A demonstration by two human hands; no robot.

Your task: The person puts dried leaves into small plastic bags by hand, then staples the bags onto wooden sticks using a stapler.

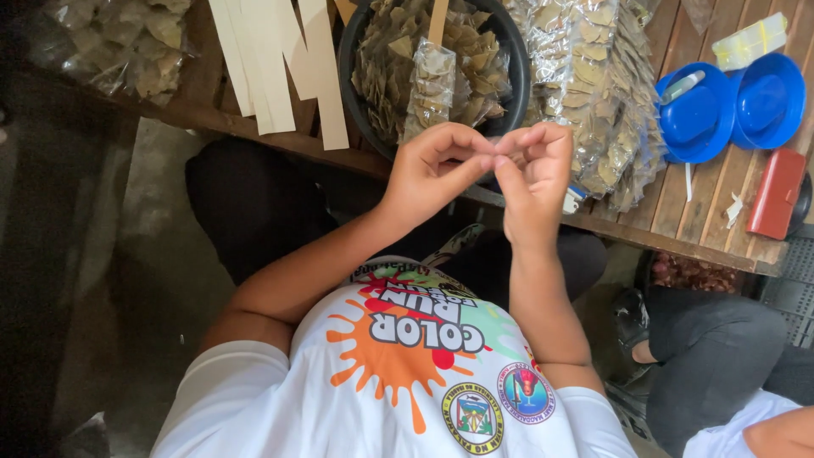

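Honestly we can't make out what's pinched between the two hands, it's too small and the fingers cover it. Our left hand point(437, 165) is curled with thumb and forefinger pressed together at the tips, and our right hand point(532, 174) is curled the same way, fingertips meeting the left ones right over the table edge point(661, 237); whether they're gripping anything, we can't tell. Just behind the hands sits a round black tub point(360, 93) full of dried brownish leaves, with a small clear packet of leaves point(428, 85) standing upright in it, touching a wooden stick whose top is cut off by the frame. To the right of the tub is a stack of clear leaf packets point(598, 93), shiny and crinkly, hanging a bit over the table edge. Further right, two blue round lids point(733, 110) lie side by side, a red flat box point(778, 193) near the corner. Pale wooden strips point(280, 64) lean left of the tub, tops cut off. Another bag of leaves point(119, 42) is in the top left corner, partly out of view.
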